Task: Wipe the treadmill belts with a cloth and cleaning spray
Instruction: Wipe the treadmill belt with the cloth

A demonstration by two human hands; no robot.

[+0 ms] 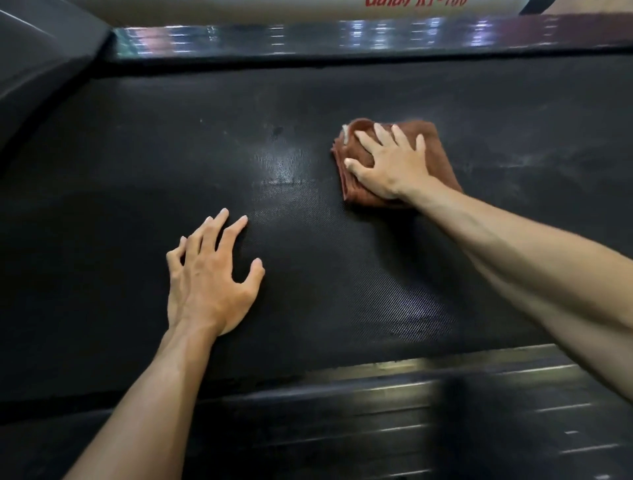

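Head view: right hand [390,164] pressed flat on folded rust-brown cloth [356,192]; left hand [209,277] splayed, empty, on textured black treadmill belt [137,171]; red lettering [416,2] cut off, possibly a brand name.

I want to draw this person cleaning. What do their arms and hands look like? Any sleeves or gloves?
No gloves, and no sleeves in view. The left hand and right hand are bare, with no rings, watch or bracelets showing. Both forearms are bare, and the fingernails are short and plain.

Cloth [442,144] on belt [308,102], right of bare left hand [209,277].
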